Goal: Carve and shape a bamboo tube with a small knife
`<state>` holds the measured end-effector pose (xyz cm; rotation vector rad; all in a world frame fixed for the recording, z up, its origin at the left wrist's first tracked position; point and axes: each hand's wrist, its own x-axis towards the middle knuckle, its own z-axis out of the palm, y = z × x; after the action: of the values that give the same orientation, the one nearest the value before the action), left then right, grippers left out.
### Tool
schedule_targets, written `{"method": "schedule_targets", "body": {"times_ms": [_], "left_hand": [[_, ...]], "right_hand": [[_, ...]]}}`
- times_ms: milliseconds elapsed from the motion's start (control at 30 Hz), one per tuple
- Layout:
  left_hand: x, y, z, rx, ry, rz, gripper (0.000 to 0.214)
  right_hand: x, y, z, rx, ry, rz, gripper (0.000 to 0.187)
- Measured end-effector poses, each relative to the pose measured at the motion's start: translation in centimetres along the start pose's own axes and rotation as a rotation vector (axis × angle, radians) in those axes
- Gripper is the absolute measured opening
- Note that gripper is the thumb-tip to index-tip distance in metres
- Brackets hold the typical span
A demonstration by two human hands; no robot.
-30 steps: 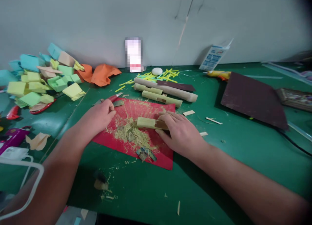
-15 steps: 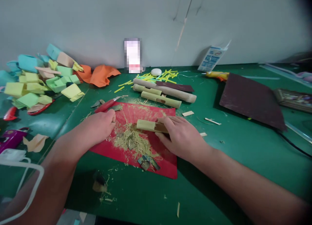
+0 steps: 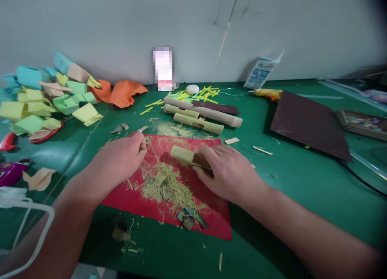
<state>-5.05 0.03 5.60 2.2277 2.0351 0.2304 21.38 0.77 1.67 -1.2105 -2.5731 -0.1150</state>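
My right hand (image 3: 225,168) is closed around a short bamboo tube (image 3: 182,155) with an opening cut into its side. It holds the tube over a red sheet (image 3: 216,226). A heap of pale shavings and powder (image 3: 169,186) lies on the sheet, with dark flakes (image 3: 191,219) near its front edge. My left hand (image 3: 125,152) has its fingers curled at the sheet's upper left; whatever they grip is hidden. Just beyond it a knife blade (image 3: 143,129) shows, its handle hidden. Behind the sheet lie another notched bamboo tube (image 3: 208,126) and a longer pale stick (image 3: 223,117).
Folded paper pieces (image 3: 36,105) pile up at left, beside orange paper (image 3: 127,94). A lit phone screen (image 3: 163,67) leans on the wall behind yellow strips (image 3: 208,94) and a white oval object (image 3: 192,89). At right are a dark sheet (image 3: 308,128) and a carton (image 3: 261,72).
The red sheet and its shavings have shifted toward me and slightly right. My left hand has moved slightly away from me and now covers the knife's red handle. The right hand keeps its grip.
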Motion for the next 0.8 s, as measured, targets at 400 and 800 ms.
{"method": "schedule_targets", "body": {"times_ms": [400, 800], "left_hand": [[1.8, 2.6, 3.5, -0.913, -0.062, 0.008, 0.013], [1.6, 2.6, 4.7, -0.941, -0.136, 0.027, 0.014]], "right_hand": [[0.1, 0.0, 0.8, 0.121, -0.047, -0.007, 0.015], [0.1, 0.6, 1.5, 0.292, -0.021, 0.038, 0.014]]}}
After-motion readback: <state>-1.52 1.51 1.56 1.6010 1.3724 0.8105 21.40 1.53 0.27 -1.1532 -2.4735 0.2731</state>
